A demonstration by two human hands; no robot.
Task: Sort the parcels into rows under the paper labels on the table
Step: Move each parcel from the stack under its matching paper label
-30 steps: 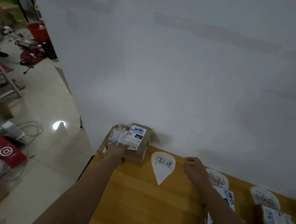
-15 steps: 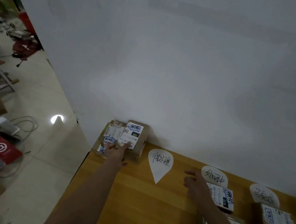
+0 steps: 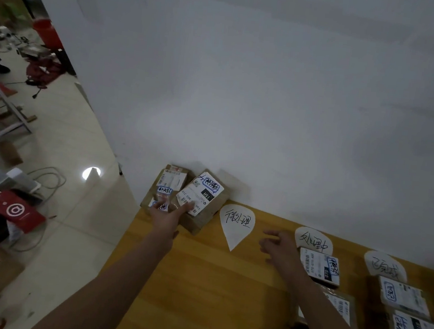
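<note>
Two brown cardboard parcels lie at the table's far left corner against the wall: a left parcel (image 3: 167, 183) and a right parcel (image 3: 204, 197) with a white shipping sticker. My left hand (image 3: 165, 216) reaches to them with straight fingers touching their near edges. My right hand (image 3: 278, 246) hovers over the wood with loosely curled fingers, holding nothing. Three drop-shaped paper labels lie along the wall: the first label (image 3: 236, 223), the second label (image 3: 313, 240) and the third label (image 3: 383, 265). Under the second label sits a parcel (image 3: 320, 265), with more below it.
The wooden table (image 3: 199, 282) stands against a white wall (image 3: 270, 90). Under the third label is a row of parcels (image 3: 404, 297). Left of the table is tiled floor with cables, a red paper bag (image 3: 15, 211) and clutter.
My left hand has slid slightly lower on the stacked parcels. My right hand drew back from the first label toward me and now hovers beside the second label.
</note>
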